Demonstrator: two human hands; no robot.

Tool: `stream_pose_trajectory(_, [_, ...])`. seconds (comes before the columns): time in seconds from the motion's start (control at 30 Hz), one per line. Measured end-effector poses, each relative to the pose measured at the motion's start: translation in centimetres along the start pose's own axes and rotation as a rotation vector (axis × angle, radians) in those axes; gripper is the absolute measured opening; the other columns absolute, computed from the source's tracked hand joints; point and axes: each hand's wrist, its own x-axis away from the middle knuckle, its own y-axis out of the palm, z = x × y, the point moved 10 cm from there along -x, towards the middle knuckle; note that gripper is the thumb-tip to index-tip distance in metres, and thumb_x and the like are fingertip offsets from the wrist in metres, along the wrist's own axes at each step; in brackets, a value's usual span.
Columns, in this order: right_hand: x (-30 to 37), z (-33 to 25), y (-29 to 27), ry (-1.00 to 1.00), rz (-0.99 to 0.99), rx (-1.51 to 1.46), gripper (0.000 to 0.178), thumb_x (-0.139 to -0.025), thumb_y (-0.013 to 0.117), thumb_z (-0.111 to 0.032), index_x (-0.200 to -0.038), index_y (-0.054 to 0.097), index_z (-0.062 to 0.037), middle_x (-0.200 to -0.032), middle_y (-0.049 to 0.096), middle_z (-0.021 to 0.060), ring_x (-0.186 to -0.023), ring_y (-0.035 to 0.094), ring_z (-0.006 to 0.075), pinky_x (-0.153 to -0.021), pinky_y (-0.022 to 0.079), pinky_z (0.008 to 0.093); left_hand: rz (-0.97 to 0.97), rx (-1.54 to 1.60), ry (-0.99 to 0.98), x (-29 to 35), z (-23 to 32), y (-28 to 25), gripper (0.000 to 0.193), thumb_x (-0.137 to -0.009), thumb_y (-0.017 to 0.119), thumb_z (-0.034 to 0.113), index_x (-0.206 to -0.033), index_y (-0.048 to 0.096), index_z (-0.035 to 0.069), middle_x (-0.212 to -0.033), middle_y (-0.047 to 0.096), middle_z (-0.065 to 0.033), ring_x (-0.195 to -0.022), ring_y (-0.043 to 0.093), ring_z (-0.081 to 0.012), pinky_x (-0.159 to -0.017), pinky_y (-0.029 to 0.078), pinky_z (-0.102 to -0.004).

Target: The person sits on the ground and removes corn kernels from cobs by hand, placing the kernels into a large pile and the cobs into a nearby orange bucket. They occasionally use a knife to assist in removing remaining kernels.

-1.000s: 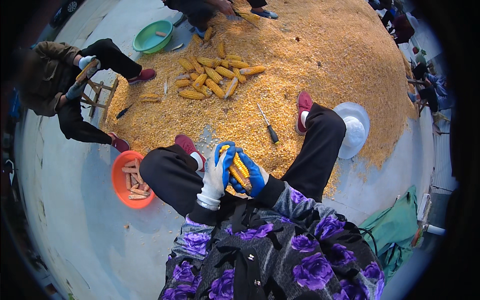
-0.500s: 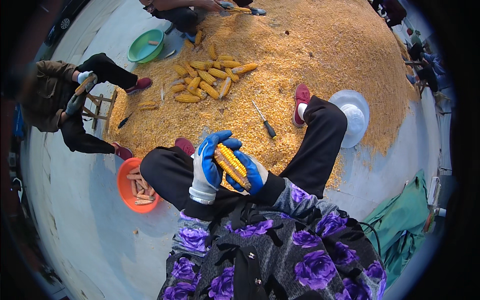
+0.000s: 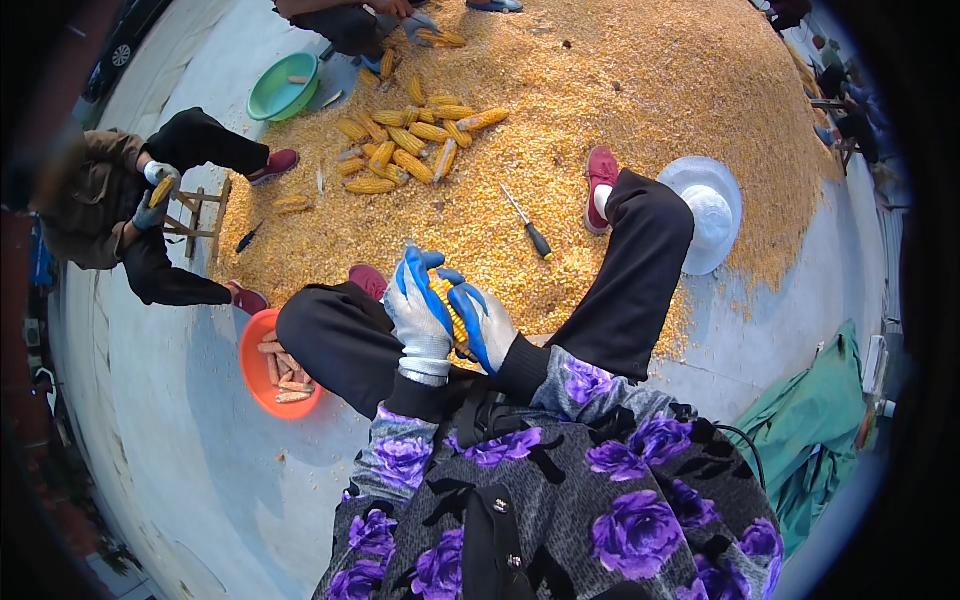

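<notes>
Between my two gloved hands is an ear of corn [image 3: 458, 328], mostly covered by the fingers, with a strip of yellow kernels showing. My left hand [image 3: 418, 310], in a white glove with blue coating, wraps its left side. From the right, my right hand [image 3: 482, 322], in the same kind of glove, is closed over it. Beyond my hands spreads a wide heap of loose kernels [image 3: 640, 100]. A screwdriver [image 3: 528, 225] with a dark handle lies on it. Farther off, several ears of corn [image 3: 410, 142] are piled on the heap.
An orange basin [image 3: 252, 372] with bare cobs stands by my left knee. A green basin [image 3: 262, 92] is farther back. A person [image 3: 110, 180] sits at left holding an ear; another [image 3: 350, 30] works at the top. A white hat [image 3: 705, 215] lies beside my right leg; green cloth [image 3: 800, 430] lies at right.
Both hands have turned and closed further over the ear, so less of it shows. The person at left holds the ear more upright. The person at the top has shifted their hands.
</notes>
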Motion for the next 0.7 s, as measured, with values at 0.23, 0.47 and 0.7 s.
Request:
stream_pose_trajectory(0.23, [0.3, 1.6, -0.2, 0.285, -0.036, -0.333, 0.033, -0.098, 0.051, -0.030, -0.116, 0.057, -0.0029, -0.104, 0.065, 0.0090, -0.089, 0.064, 0.0168, -0.074, 0.052, 0.0299, -0.105, 0.310, -0.216, 0.4, -1.9, 1.0, 0.032, -0.101, 0.045, 0.025, -0.103, 0.060, -0.003, -0.083, 0.066, -0.0106, -0.078, 0.065, -0.0205, -0.077, 0.051, -0.0303])
stream_pose_trajectory(0.47, [0.9, -5.2, 0.3, -0.078, -0.002, 0.552, 0.042, -0.090, 0.062, -0.032, -0.116, 0.054, 0.0002, -0.110, 0.064, 0.0156, -0.104, 0.062, 0.0258, -0.087, 0.047, 0.0355, -0.455, 0.605, -0.307, 2.9, -1.9, 2.7, 0.034, -0.098, 0.049, 0.025, -0.119, 0.055, -0.002, -0.119, 0.060, -0.0135, -0.109, 0.058, -0.0238, -0.097, 0.045, -0.0356])
stream_pose_trajectory(0.7, [1.7, -5.5, 2.4, -0.027, -0.117, 0.630, 0.046, -0.085, 0.067, -0.033, -0.112, 0.053, 0.0008, -0.103, 0.063, 0.0153, -0.099, 0.062, 0.0240, -0.086, 0.047, 0.0339, -0.370, 0.866, -0.518, 3.5, -1.9, 2.2, 0.051, -0.099, 0.040, 0.047, -0.105, 0.060, 0.000, -0.113, 0.063, -0.0171, -0.104, 0.060, -0.0273, -0.096, 0.046, -0.0407])
